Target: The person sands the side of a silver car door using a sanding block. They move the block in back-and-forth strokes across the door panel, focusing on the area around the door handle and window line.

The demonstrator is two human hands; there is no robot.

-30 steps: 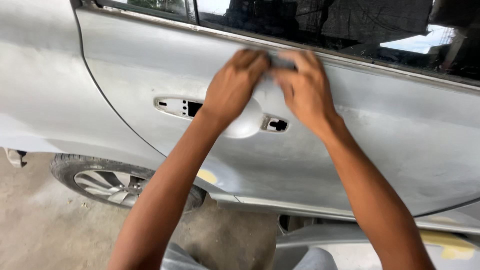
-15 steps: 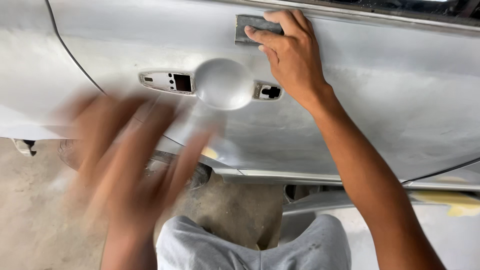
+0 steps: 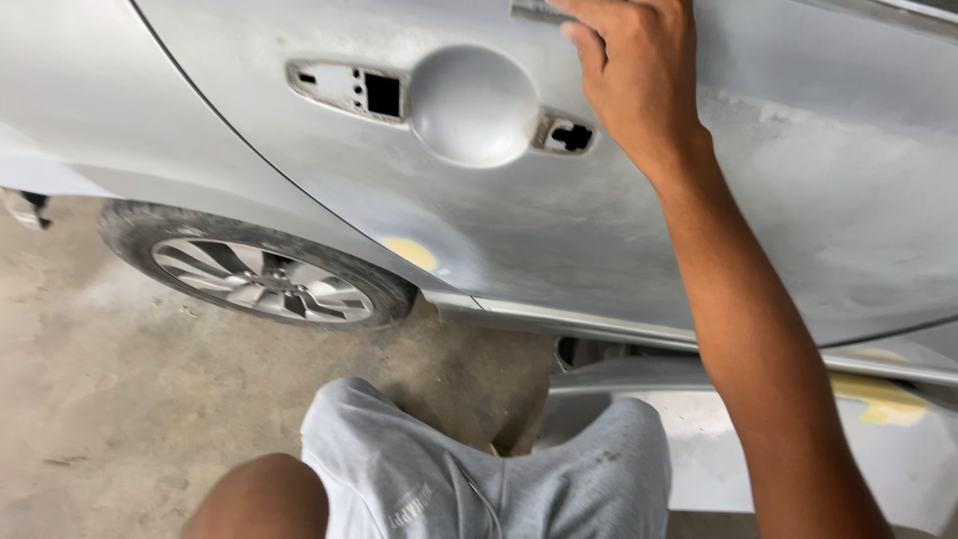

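— Gone from view since half a second back is the left hand; what's near now?

— Grey shorts nearest, then the floor and wheel below the door.

— And the right hand?

— Closed over a sanding block, fingers curled, pressing it flat to the door above the handle recess.

— How does the block handle?

— Mostly hidden, but I'd judge it light, stiff enough to press flat, rough on its face. Grip it across the back, as here. The door is rigid, its dull sanded skin easily scratched.
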